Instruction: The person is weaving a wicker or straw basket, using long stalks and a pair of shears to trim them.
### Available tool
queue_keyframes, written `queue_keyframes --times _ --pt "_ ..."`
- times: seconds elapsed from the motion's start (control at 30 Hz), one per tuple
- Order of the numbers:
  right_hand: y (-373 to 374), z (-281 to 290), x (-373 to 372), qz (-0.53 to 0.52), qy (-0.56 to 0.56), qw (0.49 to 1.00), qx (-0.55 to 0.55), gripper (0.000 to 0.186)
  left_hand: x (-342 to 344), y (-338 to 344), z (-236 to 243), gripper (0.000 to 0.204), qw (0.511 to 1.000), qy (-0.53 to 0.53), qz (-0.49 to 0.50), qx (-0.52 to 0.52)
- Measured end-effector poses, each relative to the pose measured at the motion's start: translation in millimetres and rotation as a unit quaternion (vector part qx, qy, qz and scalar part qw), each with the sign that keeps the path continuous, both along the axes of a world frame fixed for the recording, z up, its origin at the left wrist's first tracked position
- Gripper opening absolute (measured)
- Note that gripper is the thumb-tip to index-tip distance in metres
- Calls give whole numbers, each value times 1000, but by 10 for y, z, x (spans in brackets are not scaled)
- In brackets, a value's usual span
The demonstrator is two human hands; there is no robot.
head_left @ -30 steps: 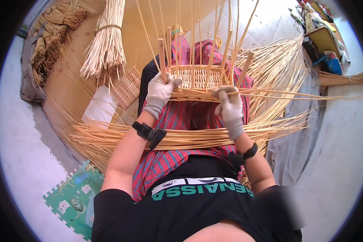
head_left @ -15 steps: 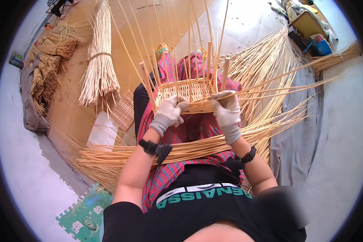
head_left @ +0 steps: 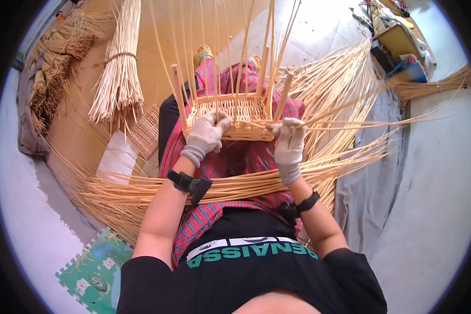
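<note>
A small rectangular wicker basket (head_left: 251, 134) rests on my lap. Thin upright canes and thicker corner posts (head_left: 281, 99) rise from its rim. My left hand (head_left: 206, 135), in a pale work glove, is closed on the near wall, left of the middle. Its fingertips pinch at the rim among the strands. Just right of the near right corner, my gloved right hand (head_left: 289, 144) is closed on long wicker strands (head_left: 345, 124), which run from the near wall out to the right. The exact grip of the fingertips is partly hidden.
A bundle of loose canes (head_left: 235, 189) lies across my thighs. More canes (head_left: 345, 78) fan out at the right over grey cloth. A tied bundle (head_left: 123, 68), a woven panel (head_left: 145, 133) and darker bundles (head_left: 57, 78) lie left. A box of items (head_left: 403, 44) stands far right.
The view has shifted, so most things sit further left. My right hand has drawn slightly away from the basket's corner, its fingers turned more upward. My left hand stays at the near rim.
</note>
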State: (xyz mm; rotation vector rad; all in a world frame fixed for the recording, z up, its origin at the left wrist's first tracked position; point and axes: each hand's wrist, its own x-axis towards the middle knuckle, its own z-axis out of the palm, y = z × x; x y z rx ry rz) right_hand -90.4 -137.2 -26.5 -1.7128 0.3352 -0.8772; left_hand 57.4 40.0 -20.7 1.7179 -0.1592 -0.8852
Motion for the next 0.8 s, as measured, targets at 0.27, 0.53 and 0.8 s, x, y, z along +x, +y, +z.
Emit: queue_keyframes --times 0.27,0.53,0.8 --pt "548 272 -91 204 -110 905 358 24 136 -256 -156 29 975 -202 85 27" --pt "-476 482 -258 -29 -36 979 199 23 -284 -545 310 24 994 -81 -34 -66" --pt "-930 957 1222 -17 101 941 -324 63 -511 -736 -62 36 990 -136 -5 23"
